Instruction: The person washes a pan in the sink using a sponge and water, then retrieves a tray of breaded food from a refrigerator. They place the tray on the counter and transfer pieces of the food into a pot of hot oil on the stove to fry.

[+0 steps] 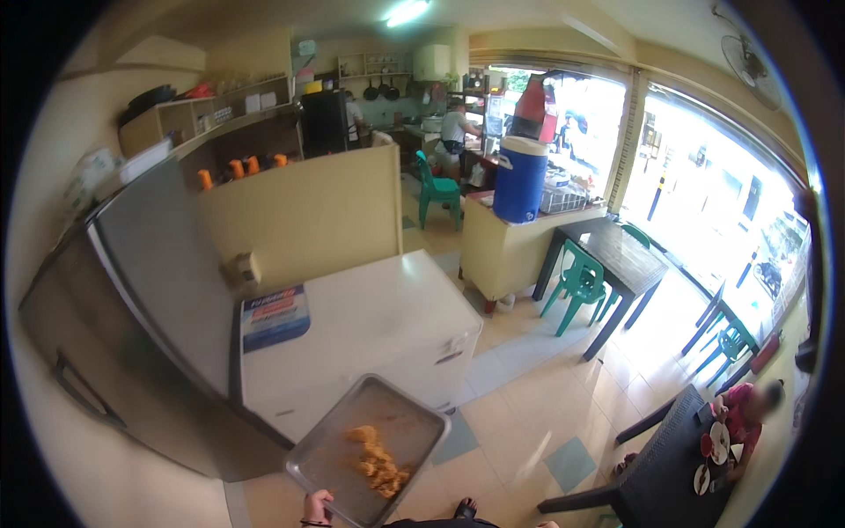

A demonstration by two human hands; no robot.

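My left hand (319, 508) is closed on the near left edge of a rectangular metal tray (330, 458). Several golden-brown fried food pieces (378, 462), which look like fried chicken, lie in a loose strip on the tray. The tray is tilted in view, just in front of a white chest freezer (370, 321). A small bit of skin at the lower edge, right of my foot, seems to be my right hand (547, 524); its fingers are cut off by the frame.
A tall grey refrigerator (167, 273) stands left. Beyond the freezer is a cream partition (308, 202). A counter with a blue water jug (521, 180), a dark table (616, 251) and green chairs (581, 280) stand ahead right. A person (748, 409) sits at a black table (656, 462), lower right.
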